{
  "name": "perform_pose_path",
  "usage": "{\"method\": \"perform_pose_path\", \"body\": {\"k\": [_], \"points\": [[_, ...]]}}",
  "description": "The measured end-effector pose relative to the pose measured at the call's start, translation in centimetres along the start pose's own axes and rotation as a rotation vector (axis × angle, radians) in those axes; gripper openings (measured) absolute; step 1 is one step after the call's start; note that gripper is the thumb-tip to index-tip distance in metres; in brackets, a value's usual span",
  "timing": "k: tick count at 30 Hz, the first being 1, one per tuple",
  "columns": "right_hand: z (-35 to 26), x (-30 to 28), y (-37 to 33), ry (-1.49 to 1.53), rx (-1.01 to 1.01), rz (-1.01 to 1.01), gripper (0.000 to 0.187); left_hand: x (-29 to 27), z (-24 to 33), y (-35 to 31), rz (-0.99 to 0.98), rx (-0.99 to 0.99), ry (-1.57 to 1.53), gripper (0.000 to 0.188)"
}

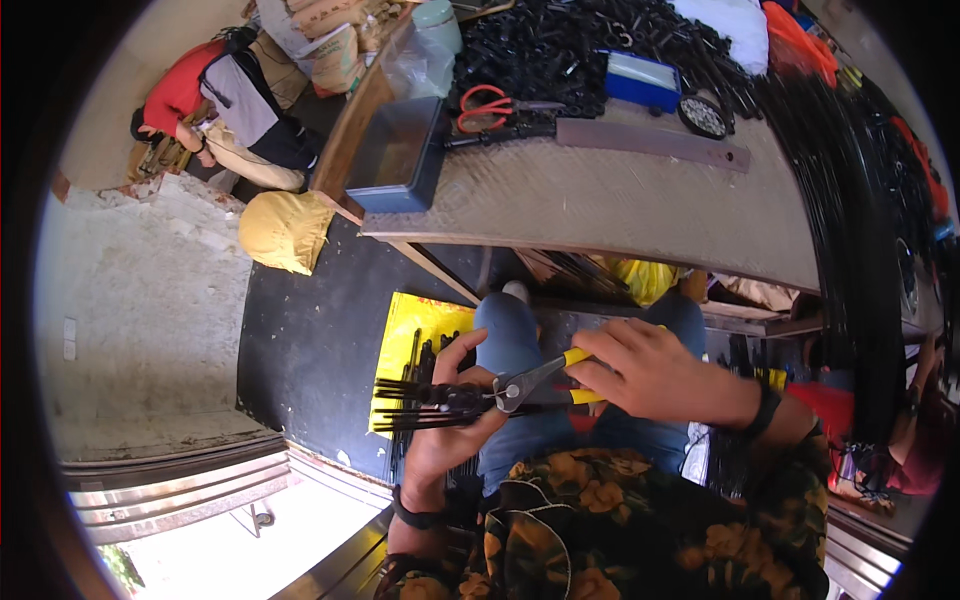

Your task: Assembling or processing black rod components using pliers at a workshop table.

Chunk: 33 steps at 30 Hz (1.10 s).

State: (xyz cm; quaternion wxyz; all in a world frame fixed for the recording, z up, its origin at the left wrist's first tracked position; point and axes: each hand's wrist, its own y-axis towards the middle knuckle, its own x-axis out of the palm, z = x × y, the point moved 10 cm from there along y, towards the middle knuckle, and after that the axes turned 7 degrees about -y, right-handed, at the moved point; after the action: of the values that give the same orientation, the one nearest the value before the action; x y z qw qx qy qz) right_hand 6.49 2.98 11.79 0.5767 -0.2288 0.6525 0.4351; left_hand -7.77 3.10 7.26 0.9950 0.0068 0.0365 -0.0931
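My right hand [655,375] grips a pair of pliers [532,386] with yellow handles, its fingers wrapped round them. The metal jaws point left and meet the right end of a bundle of thin black rods [400,404]. That bundle lies across my left hand [452,432], which is closed round it with the thumb raised; the rod tips stick out to the left. What exactly sits between the jaws is too small to tell. Both hands are above my lap, over my jeans [507,335].
Left of my legs, more black rods lie on a yellow sheet [405,318]. The workbench [620,205] ahead carries a blue-grey bin [395,155], orange-handled scissors [485,108], a metal strip [655,143], a blue box [642,82] and piled black parts [540,45]. A person [230,100] bends at far left.
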Motion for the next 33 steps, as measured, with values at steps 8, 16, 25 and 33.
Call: {"method": "perform_pose_path", "body": {"k": [8, 16, 25, 33], "points": [[-4.9, 6.6, -4.3, 2.114, 0.170, -1.120, 0.061, 1.1, -1.7, -1.3, -0.153, 0.020, -0.329, 0.061], [0.1, 3.9, -2.6, 1.067, 0.176, -0.489, 0.061, 1.2, -2.7, -0.8, -0.168, -0.062, -0.493, 0.061], [0.6, 2.4, -1.6, 0.803, 0.068, -0.280, 0.037, 0.4, -1.5, -0.3, -0.051, 0.143, -0.264, 0.055], [1.2, -1.6, 1.4, 0.088, 0.012, -0.023, 0.027, 0.4, -2.0, -0.4, 0.039, 0.106, -0.302, 0.046]]}}
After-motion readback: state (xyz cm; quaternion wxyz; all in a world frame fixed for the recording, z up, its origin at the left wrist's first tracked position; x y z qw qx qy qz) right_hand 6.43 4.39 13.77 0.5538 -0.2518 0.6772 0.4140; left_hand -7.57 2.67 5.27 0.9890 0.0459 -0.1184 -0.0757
